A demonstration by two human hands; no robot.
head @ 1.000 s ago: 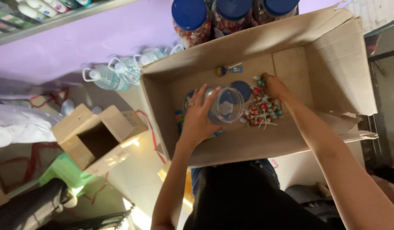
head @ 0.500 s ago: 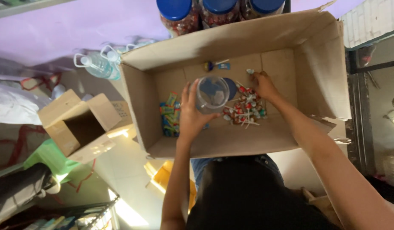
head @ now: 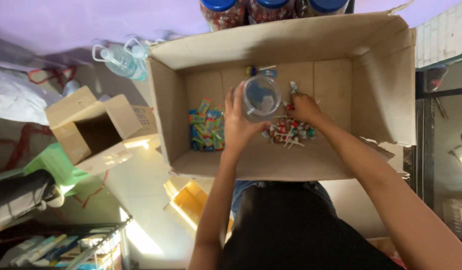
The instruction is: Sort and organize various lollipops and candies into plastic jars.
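Since half a second ago the right hand (head: 302, 107) has slid a little along the pile of lollipops (head: 287, 133), and the clear plastic jar (head: 261, 96) has tilted so its round mouth faces the camera more squarely. Both hands work inside a large open cardboard box (head: 381, 95). Against the box's left inner wall lies a heap of green and blue wrapped sweets (head: 206, 125), just beside the left hand (head: 238, 125) but not touching it. Two or three stray sweets (head: 256, 71) rest at the far wall, beyond the jar. Nothing stands between the jar and the lollipops; they lie just beside each other.

Outside the box, a smaller open carton (head: 91, 130) sits to the left, with clear plastic bottles (head: 122, 59) behind it and something green (head: 53, 165) below it. Three blue-lidded jars (head: 271, 9) stand past the far flap, cut off by the top edge. A yellow object (head: 191, 200) shows under the left forearm, partly hidden.

The left hand wraps around the jar's side, holding it up off the box floor. The right hand rests curled on the lollipops; its fingertips are hidden, so I cannot tell whether it grips any. The jar is transparent, and what it holds is hard to make out.
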